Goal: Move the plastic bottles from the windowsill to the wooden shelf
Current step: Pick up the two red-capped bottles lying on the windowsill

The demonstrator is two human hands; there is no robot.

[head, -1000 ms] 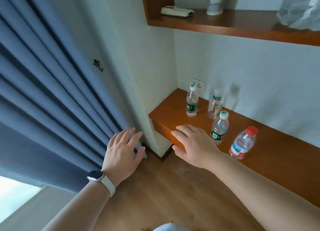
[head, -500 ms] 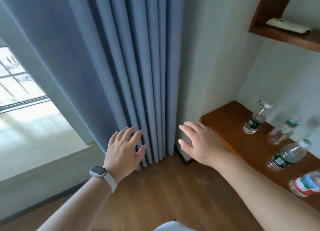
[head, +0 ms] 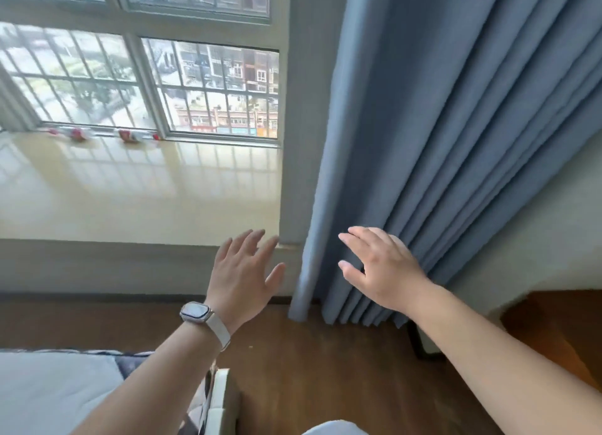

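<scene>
Way over at 10 o'clock the bottles (head: 129,135) sit at the far edge of the windowsill (head: 146,190), right against the window (head: 208,86) frame. They look like they're lying down, with red bits on them, but it's too blurry to count. At 8 o'clock there's a corner of the bed (head: 49,385). The left hand (head: 242,273), watch (head: 195,312) on the wrist, is spread flat and empty by the sill's near edge. A blue curtain (head: 439,141) hangs at 1 o'clock. The right hand (head: 382,268) is also spread and empty in front of its folds, can't tell if it's touching them. The hands are apart. A shelf (head: 553,337) corner peeks in at 4 o'clock.
</scene>
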